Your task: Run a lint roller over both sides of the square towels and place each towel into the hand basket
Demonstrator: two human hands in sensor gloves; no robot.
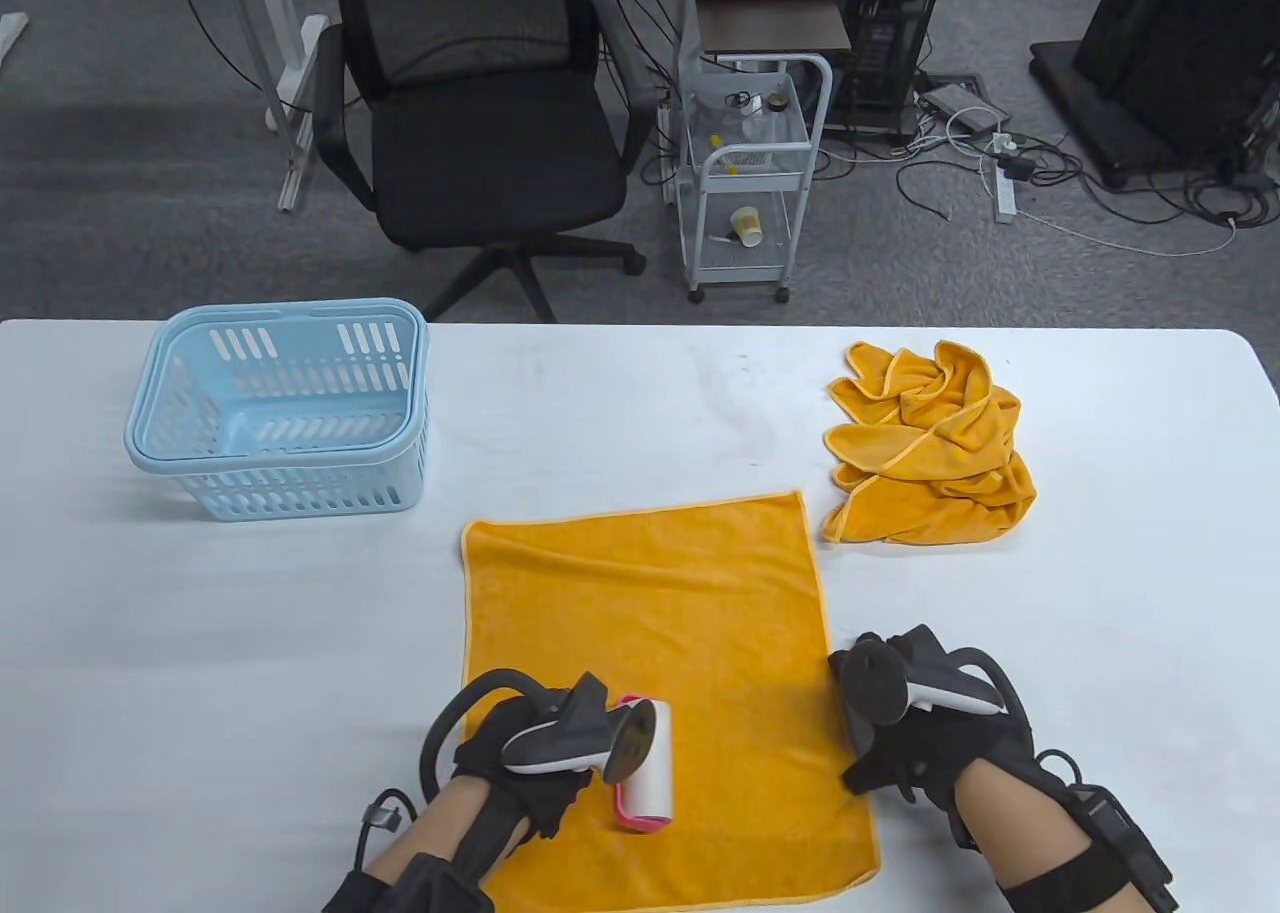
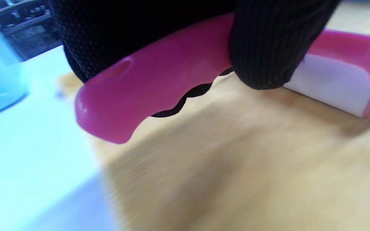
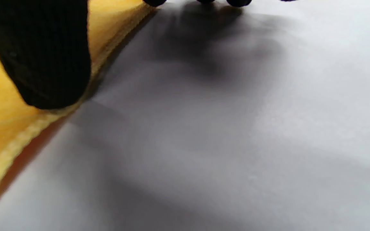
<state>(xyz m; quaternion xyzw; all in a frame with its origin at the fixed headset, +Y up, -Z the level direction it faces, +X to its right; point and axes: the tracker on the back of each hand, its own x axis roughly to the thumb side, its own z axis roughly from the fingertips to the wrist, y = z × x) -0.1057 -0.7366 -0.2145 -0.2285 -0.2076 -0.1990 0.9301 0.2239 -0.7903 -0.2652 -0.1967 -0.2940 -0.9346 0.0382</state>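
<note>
White table (image 1: pixel 250 653) in an office: a flat orange towel (image 1: pixel 650 603) lies at the near edge. Left hand (image 1: pixel 530 753) grips the lint roller (image 1: pixel 645 763) on it; right hand (image 1: pixel 900 733), fingers straight, pins its right edge. Best roll in overlapping strips away from the pinned edge.

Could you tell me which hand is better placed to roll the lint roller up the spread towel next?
Left: the left hand already holds the lint roller on the spread towel; the right hand pins its edge.
</note>
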